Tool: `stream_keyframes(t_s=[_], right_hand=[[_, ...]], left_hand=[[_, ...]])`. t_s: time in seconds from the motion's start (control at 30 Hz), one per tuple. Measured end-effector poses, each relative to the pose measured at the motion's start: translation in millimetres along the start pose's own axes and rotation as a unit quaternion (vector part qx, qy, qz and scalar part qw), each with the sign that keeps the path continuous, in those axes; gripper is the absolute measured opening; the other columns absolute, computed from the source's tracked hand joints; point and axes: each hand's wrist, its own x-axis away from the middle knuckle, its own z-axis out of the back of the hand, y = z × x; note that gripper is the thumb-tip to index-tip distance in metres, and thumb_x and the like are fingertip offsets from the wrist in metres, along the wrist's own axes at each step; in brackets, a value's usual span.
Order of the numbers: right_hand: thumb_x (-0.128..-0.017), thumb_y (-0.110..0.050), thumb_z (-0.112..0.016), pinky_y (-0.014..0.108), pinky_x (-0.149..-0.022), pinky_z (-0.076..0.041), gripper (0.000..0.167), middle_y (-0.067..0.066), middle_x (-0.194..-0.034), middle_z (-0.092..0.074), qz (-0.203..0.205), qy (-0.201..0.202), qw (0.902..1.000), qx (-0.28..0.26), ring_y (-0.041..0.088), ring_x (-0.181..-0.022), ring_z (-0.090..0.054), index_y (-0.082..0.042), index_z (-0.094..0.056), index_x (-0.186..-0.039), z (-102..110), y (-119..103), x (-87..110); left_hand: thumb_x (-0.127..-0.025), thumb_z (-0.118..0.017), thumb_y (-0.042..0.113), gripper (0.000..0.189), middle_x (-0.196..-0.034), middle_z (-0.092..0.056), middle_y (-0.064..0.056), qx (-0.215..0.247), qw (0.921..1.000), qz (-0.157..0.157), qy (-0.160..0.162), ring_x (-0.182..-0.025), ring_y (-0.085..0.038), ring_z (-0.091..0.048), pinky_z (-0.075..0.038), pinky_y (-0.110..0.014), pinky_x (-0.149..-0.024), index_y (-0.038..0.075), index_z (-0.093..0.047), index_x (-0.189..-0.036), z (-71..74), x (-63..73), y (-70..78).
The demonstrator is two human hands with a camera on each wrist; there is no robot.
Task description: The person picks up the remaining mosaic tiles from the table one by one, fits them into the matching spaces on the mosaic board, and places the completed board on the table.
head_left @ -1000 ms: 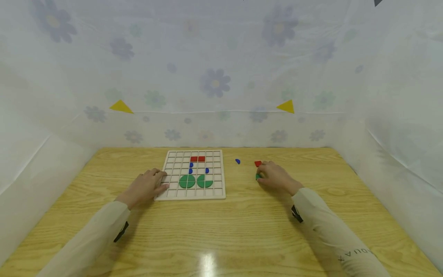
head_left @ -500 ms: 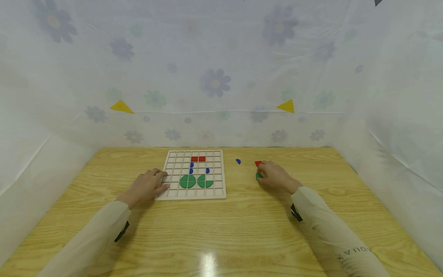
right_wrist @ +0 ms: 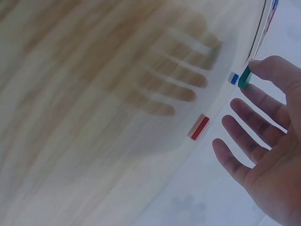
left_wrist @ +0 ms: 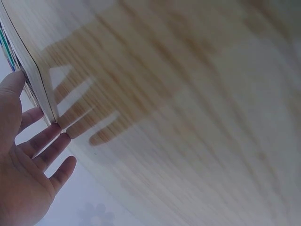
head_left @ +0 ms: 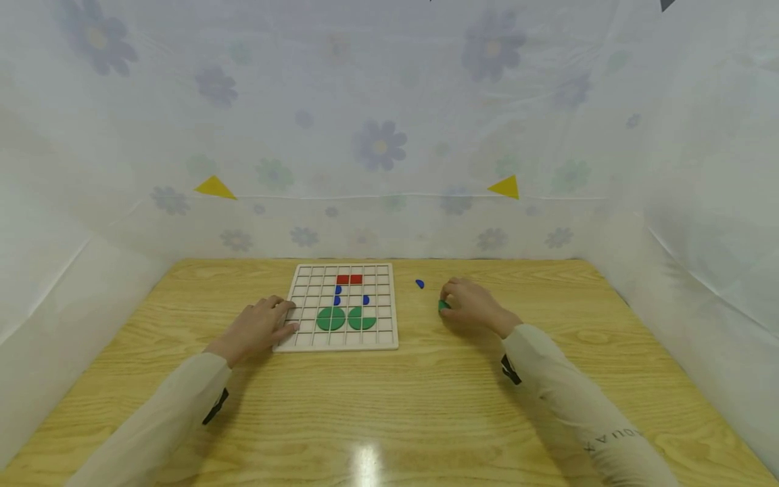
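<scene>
Green flat piece (right_wrist: 245,77), pinched between thumb and forefinger of right hand (head_left: 475,305), with remaining fingers spread; right of white square gridded board (head_left: 385,336). Left hand (head_left: 255,329): loosely extended, touching board's left edge. On board: two red squares (head_left: 343,279), three blue half-discs (head_left: 337,290), green full disc (head_left: 325,314), green three-quarter disc (head_left: 356,314). Right of board: loose blue half-disc (head_left: 420,284); farther from it, red flat piece (right_wrist: 200,128).

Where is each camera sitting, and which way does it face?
Head: on the person's head, facing forward and down at the grid board; left hand, right hand and sleeves show.
Left wrist: worn there, facing the table beside the grid board; the left hand shows.
Right wrist: worn there, facing a pinched green piece; the right hand shows.
Shared: the head and right wrist views both show that green piece.
</scene>
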Motion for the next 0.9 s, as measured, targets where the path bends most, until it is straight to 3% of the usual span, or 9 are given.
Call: stream_keyframes(t_s=[0.3,0.57,0.77,0.9], right_hand=[[-0.083,-0.023,-0.066,0.04,-0.081,-0.048,0.019,0.006,-0.101,-0.059,0.011,-0.008,0.9999,0.002,0.024,-0.095,-0.056,-0.009,-0.064,-0.096,-4,-21,-15.0],[-0.083,-0.021,-0.066,0.042,-0.089,-0.046,0.014,0.006,-0.104,-0.059,0.021,-0.015,0.9996,-0.012,0.031,-0.111,-0.051,-0.011,-0.063,-0.093,-10,-42,-28.0],[-0.085,-0.023,-0.063,0.034,-0.08,-0.047,0.016,0.001,-0.1,-0.058,0.028,-0.022,0.9992,0.017,0.022,-0.1,-0.053,-0.013,-0.063,-0.097,-17,-57,-38.8],[-0.085,-0.025,-0.063,0.033,-0.082,-0.046,0.019,0.001,-0.103,-0.059,0.028,-0.031,0.9988,0.028,0.021,-0.1,-0.052,-0.013,-0.063,-0.099,-19,-68,-45.6]], left_hand=[[-0.091,-0.054,0.036,0.046,-0.121,-0.053,-0.02,-0.001,1.0,-0.005,0.006,-0.11,-0.04,-0.051,-0.043,-0.057,-0.085,0.004,-0.053,-0.123,0.6,0.8,1.2],[-0.091,-0.053,0.037,0.047,-0.122,-0.053,-0.02,-0.006,1.0,-0.005,0.004,-0.111,-0.039,-0.051,-0.043,-0.057,-0.085,0.004,-0.052,-0.124,-0.1,0.2,-0.2],[-0.091,-0.054,0.037,0.047,-0.121,-0.054,-0.019,-0.007,0.9999,-0.006,0.005,-0.109,-0.039,-0.052,-0.044,-0.056,-0.084,0.004,-0.053,-0.123,-1.5,-0.2,-1.2],[-0.091,-0.054,0.038,0.047,-0.121,-0.054,-0.019,-0.007,1.0,-0.004,0.005,-0.109,-0.039,-0.052,-0.044,-0.056,-0.085,0.004,-0.053,-0.124,-2.0,-0.6,-0.8]])
